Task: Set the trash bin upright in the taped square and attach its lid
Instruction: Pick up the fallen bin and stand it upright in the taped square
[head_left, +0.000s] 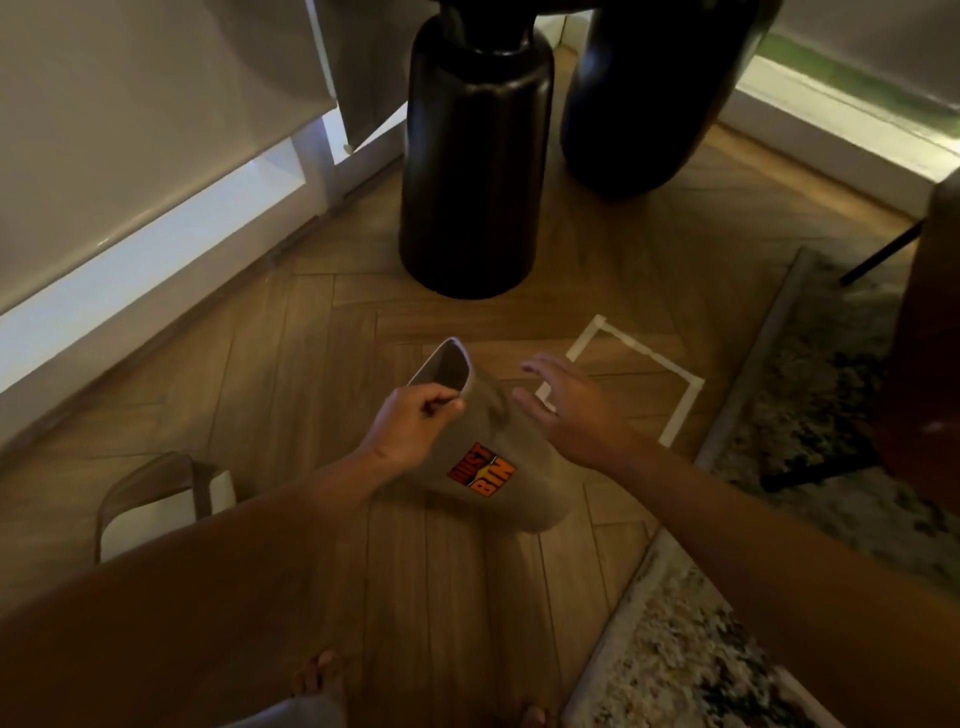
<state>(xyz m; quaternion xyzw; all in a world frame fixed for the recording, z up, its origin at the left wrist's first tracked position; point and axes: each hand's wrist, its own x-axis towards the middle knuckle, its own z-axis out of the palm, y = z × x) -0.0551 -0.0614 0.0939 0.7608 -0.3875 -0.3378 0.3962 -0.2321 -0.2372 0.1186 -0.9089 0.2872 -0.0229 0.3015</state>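
Observation:
The grey trash bin (496, 457) with an orange "DUST BIN" sticker is tilted, its open mouth pointing up and away from me. My left hand (415, 421) grips the bin's rim near the mouth. My right hand (566, 405) hovers just right of the bin with fingers spread, holding nothing. The white taped square (644, 358) lies on the wooden floor to the right, partly hidden by my right hand. The bin's lid (161, 499), grey with a white swing flap, lies on the floor at the left.
Two tall black vases (472, 171) stand behind the bin. A patterned rug (810, 415) borders the taped square on the right. White cabinets (156, 182) run along the left. A dark chair leg (878, 254) is at far right. My bare feet (317, 680) show below.

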